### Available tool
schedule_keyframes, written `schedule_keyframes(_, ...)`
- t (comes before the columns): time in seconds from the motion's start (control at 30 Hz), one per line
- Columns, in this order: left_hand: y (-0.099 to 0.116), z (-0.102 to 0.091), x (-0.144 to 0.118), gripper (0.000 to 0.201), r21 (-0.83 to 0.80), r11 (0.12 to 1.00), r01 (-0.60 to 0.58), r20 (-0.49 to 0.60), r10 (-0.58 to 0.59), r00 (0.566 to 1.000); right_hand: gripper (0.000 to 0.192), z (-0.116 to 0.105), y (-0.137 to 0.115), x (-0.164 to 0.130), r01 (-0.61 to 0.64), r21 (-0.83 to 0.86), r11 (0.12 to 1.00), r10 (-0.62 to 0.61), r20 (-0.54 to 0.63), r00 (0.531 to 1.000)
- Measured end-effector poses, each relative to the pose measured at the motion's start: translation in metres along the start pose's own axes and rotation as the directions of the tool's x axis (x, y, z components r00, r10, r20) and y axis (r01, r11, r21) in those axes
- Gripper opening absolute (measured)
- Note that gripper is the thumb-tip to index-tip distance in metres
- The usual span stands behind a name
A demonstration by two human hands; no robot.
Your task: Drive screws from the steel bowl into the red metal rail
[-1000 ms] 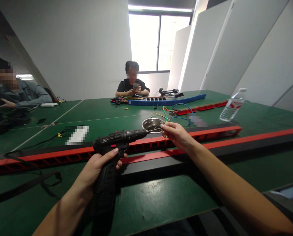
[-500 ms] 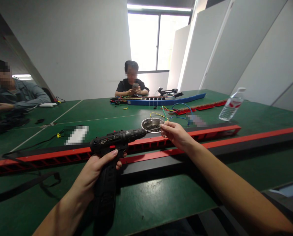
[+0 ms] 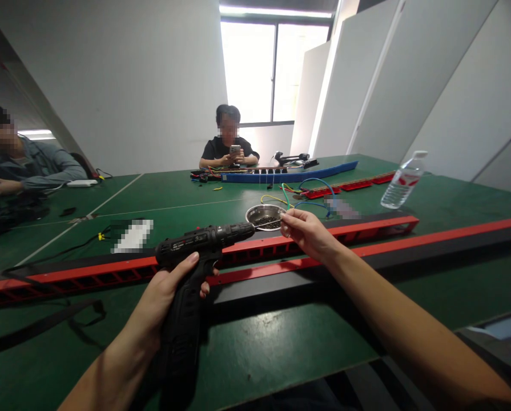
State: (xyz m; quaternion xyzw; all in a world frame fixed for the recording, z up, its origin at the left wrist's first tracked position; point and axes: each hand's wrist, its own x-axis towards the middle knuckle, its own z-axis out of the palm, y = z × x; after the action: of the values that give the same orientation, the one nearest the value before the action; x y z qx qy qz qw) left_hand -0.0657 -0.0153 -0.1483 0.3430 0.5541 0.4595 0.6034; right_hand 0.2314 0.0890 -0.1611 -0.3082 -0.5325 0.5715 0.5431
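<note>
My left hand [image 3: 169, 294] grips a black cordless drill [image 3: 190, 245] by its handle, with the thumb along the upper grip. The chuck points right, and a thin metal driver bit [image 3: 267, 223] sticks out of it. At the bit's far end my right hand [image 3: 304, 228] is closed, thumb and fingertips pinching the tip. Whether a screw is also between those fingers is hidden. Just behind the bit stands a round metal bowl [image 3: 252, 212] holding many small dark screws. Below the drill and my right hand lie two long red-and-black metal strips [image 3: 88, 268], [image 3: 435, 242].
A water bottle [image 3: 403, 180] stands at the right. Yellow, green and blue wires [image 3: 287, 194] curl behind the bowl, near a red strip [image 3: 345, 187]. Farther back lies a blue strip [image 3: 289, 177]. Two people sit at the green table [image 3: 264, 342], one holding a phone [image 3: 235, 149]. A black strap [image 3: 45, 325] lies at left.
Almost nothing differs. The drill and both hands keep their grip, and the whole view has shifted very slightly.
</note>
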Motion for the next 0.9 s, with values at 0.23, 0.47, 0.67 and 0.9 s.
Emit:
schedule_keyframes(0.23, -0.0036, -0.002, 0.0025, 0.041, 0.001, 1.0, -0.007, 0.017, 0.007, 1.0, 0.035, -0.0037, 0.0028, 0.0012, 0.003, -0.01, 1.0, -0.003, -0.001, 1.0)
schedule_keyframes(0.47, -0.0043, -0.0021, 0.0031, 0.032, -0.025, 0.999, -0.048, 0.037, 0.049, 0.998, 0.035, -0.0023, 0.0016, 0.0004, -0.022, -0.013, 1.0, 0.021, -0.015, 1.0)
schedule_keyframes(0.67, -0.0039, -0.0004, 0.0005, 0.029, -0.036, 0.999, -0.024, -0.001, 0.024, 1.0, 0.035, 0.0, -0.0004, -0.0002, -0.038, -0.005, 0.999, 0.038, -0.024, 0.999)
schedule_keyframes(0.9, -0.005, -0.001, 0.002, 0.035, -0.056, 0.998, -0.023, 0.006, 0.023, 1.0, 0.037, 0.0, 0.0004, 0.0001, -0.016, 0.004, 1.0, 0.016, -0.004, 1.0)
